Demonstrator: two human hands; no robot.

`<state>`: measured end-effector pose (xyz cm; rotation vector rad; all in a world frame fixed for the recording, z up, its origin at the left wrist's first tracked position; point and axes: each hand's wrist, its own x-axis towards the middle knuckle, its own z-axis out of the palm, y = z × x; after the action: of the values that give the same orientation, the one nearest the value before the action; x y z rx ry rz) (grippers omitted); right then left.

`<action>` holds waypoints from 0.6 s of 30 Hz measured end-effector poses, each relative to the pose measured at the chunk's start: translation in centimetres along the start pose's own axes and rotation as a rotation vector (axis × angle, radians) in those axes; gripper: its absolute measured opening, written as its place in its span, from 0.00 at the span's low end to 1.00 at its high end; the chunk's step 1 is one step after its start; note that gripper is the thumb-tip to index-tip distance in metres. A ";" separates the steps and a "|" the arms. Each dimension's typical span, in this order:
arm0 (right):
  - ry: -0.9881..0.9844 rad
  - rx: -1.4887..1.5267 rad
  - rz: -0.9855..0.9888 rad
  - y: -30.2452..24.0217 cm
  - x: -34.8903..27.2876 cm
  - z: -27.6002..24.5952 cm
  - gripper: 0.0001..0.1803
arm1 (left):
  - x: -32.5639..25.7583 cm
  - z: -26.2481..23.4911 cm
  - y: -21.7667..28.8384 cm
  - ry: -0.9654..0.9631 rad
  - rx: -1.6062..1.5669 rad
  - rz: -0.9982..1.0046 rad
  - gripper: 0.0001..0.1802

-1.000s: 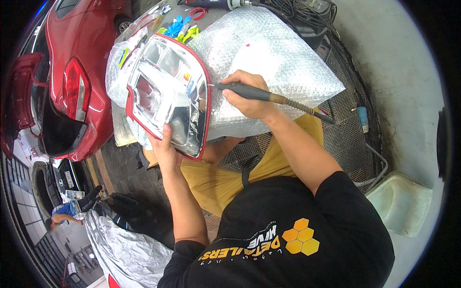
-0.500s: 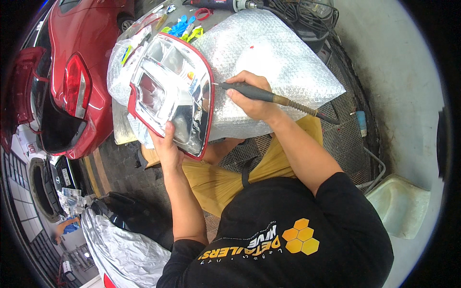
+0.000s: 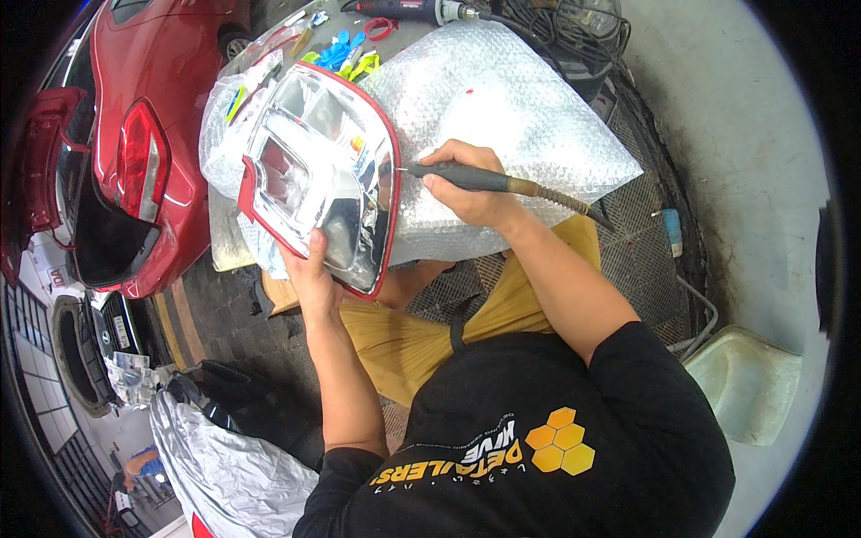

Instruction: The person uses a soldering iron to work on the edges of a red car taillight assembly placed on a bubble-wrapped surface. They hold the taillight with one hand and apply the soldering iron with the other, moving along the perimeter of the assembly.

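Note:
My left hand point(image 3: 316, 273) grips the lower edge of a car tail light point(image 3: 323, 175) with a red rim and clear chrome lenses, holding it tilted on a sheet of bubble wrap point(image 3: 502, 117). In my right hand point(image 3: 466, 188) is a dark pen-shaped rotary handpiece point(image 3: 466, 177) on a flexible shaft point(image 3: 565, 199). Its thin tip touches the light's right red rim. My legs in yellow trousers point(image 3: 421, 332) are under the bubble wrap.
A red car point(image 3: 134, 117) with its boot open stands at the left. A power tool point(image 3: 404, 11), red scissors and coloured clips point(image 3: 345, 54) lie at the top. A metal floor grate point(image 3: 646, 260) and a pale plastic container point(image 3: 749, 381) lie to the right. Silver cover point(image 3: 224, 466) at lower left.
The tail light has shifted slightly with my left hand. The handpiece tip stays on the red rim, a little higher along it.

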<state>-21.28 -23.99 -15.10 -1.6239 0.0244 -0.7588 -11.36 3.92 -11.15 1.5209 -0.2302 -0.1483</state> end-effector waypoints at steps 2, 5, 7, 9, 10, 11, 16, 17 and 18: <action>0.022 0.007 0.002 -0.2 0.0 0.1 0.11 | -0.1 0.3 0.2 -0.005 0.006 0.015 0.43; 0.046 0.002 -0.010 -0.3 0.1 0.2 0.11 | -0.2 0.4 0.3 0.000 0.019 0.014 0.43; 0.012 -0.038 -0.061 0.1 -0.1 0.1 0.11 | -0.2 0.4 0.2 -0.010 0.003 0.018 0.43; 0.049 -0.019 -0.025 -0.4 0.1 0.2 0.12 | -0.2 0.3 0.1 -0.012 -0.004 0.019 0.43; 0.067 -0.010 -0.008 -0.5 0.2 0.3 0.12 | -0.1 0.1 0.0 -0.011 -0.003 0.017 0.43; 0.057 -0.015 0.000 -0.6 0.2 0.2 0.12 | -0.1 0.0 -0.1 -0.011 -0.002 0.016 0.43; 0.031 -0.009 -0.024 0.2 -0.1 0.1 0.12 | -0.1 0.1 0.0 -0.003 0.003 0.006 0.43; 0.043 0.008 0.004 0.1 -0.1 0.2 0.12 | -0.1 0.1 0.1 -0.001 0.004 0.006 0.43; 0.055 0.025 0.033 -0.1 -0.1 0.3 0.11 | -0.2 0.2 0.1 0.002 -0.001 0.003 0.42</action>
<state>-21.27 -23.68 -15.10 -1.5752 0.0807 -0.7759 -11.58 3.76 -11.08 1.5199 -0.2308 -0.1437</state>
